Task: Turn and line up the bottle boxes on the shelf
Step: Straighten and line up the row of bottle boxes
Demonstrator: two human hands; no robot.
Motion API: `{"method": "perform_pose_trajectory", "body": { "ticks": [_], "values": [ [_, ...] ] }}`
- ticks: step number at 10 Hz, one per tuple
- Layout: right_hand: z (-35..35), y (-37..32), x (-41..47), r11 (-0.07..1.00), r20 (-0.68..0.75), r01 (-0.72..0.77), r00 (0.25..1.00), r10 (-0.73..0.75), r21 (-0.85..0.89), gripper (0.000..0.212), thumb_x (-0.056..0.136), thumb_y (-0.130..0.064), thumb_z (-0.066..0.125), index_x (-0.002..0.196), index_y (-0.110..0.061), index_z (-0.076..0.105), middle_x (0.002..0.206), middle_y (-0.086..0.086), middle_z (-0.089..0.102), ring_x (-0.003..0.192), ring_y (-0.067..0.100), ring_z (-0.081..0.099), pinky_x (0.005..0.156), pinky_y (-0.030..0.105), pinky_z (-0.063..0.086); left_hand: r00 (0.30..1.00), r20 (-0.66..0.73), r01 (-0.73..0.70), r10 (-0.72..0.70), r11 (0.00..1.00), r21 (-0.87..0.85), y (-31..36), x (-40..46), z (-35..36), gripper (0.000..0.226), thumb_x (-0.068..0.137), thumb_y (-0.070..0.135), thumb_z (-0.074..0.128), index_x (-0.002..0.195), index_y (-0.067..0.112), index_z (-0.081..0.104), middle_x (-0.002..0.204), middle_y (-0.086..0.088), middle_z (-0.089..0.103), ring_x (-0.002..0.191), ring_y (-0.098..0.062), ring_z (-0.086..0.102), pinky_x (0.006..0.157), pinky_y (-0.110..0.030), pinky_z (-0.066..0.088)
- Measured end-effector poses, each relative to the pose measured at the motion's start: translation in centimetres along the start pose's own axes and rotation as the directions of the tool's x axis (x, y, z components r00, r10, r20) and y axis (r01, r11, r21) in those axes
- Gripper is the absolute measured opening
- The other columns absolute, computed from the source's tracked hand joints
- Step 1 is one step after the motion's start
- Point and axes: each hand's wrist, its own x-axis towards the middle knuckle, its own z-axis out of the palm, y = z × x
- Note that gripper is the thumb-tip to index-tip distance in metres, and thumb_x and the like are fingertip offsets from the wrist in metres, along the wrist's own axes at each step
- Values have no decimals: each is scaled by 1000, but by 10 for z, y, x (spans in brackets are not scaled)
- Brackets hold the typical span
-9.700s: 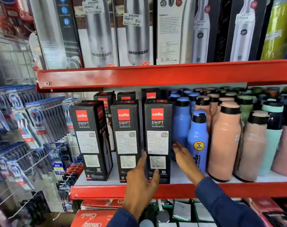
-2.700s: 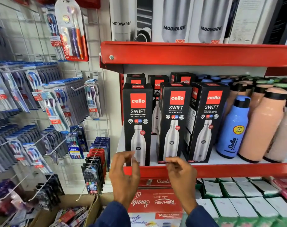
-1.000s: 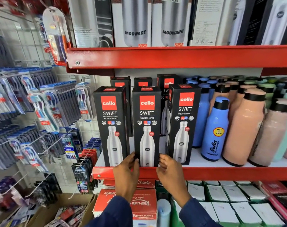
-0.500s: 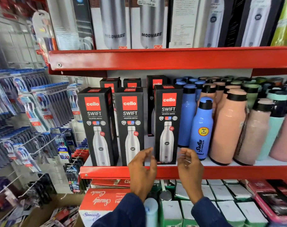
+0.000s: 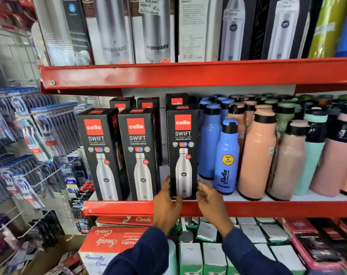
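Three black Cello Swift bottle boxes stand at the front of the red shelf (image 5: 277, 209), printed fronts facing me: the left box (image 5: 101, 155), the middle box (image 5: 139, 155) and the right box (image 5: 183, 145). The right box stands a small gap apart from the middle one. My left hand (image 5: 166, 199) presses the right box's lower left edge, with fingers over its bottom front. My right hand (image 5: 210, 197) is against its lower right edge. More Cello boxes (image 5: 176, 100) stand behind, mostly hidden.
A small blue bottle (image 5: 227, 161) and a peach bottle (image 5: 258, 155) stand right of the right box, with several more bottles behind. An upper red shelf (image 5: 188, 74) carries tall bottle boxes. Toothbrush packs (image 5: 30, 145) hang at left. Cartons (image 5: 109, 241) sit below.
Over earlier frames the boxes went from backs showing to fronts showing. In the last second my hands moved from the middle box to the right box and closed on its base.
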Motion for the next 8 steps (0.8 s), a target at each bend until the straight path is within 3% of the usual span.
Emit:
{"method": "perform_pose_trajectory", "body": {
  "ticks": [1,3,5,6,7,8],
  "values": [
    [1,4,-1,999,25,26,999,-25,-29,45,85,-1,49,124,-21,59,114,-2,71,104,1,64,97,25,52,1000,-27,14,-14,1000,2,3,-6,-3,64,87,12,66,146,11,41,118,-12,73,94,-22,68,78,-12,40],
    [1,0,-7,997,19,48,999,-47,-55,42,83,0,52,117,-23,64,105,-5,74,97,1,67,91,24,54,1000,-23,0,0,1000,1,0,-15,-9,63,90,16,66,147,11,40,133,-11,65,121,-24,62,97,-20,42],
    [-3,-11,-15,998,-10,53,999,-53,-34,38,82,5,52,105,-19,70,95,-11,74,90,-4,67,81,11,51,1000,-16,13,-13,1000,0,1,-18,-14,62,91,14,63,148,8,38,138,-11,61,123,-25,61,97,-20,41],
    [-3,-15,-18,998,-35,49,998,-50,-47,34,81,3,54,104,-16,70,93,-9,74,85,-1,67,80,16,53,1000,-8,18,-18,1000,10,1,-21,-15,63,91,14,63,148,9,37,139,-10,60,123,-25,61,96,-21,42],
    [0,-12,-17,999,-45,25,999,-27,-33,34,81,0,56,108,-15,69,100,-4,75,89,2,67,85,22,55,1000,0,7,-7,999,33,-1,-19,-17,62,91,15,63,148,8,39,136,-10,63,121,-25,62,96,-23,44],
    [2,-15,-18,999,-48,-31,998,29,-28,37,83,-1,59,118,-12,64,114,2,71,96,3,64,85,13,49,1000,-4,-1,2,999,40,0,-19,-20,61,92,18,63,147,8,39,134,-11,64,119,-22,63,93,-18,42]
  ]
}}
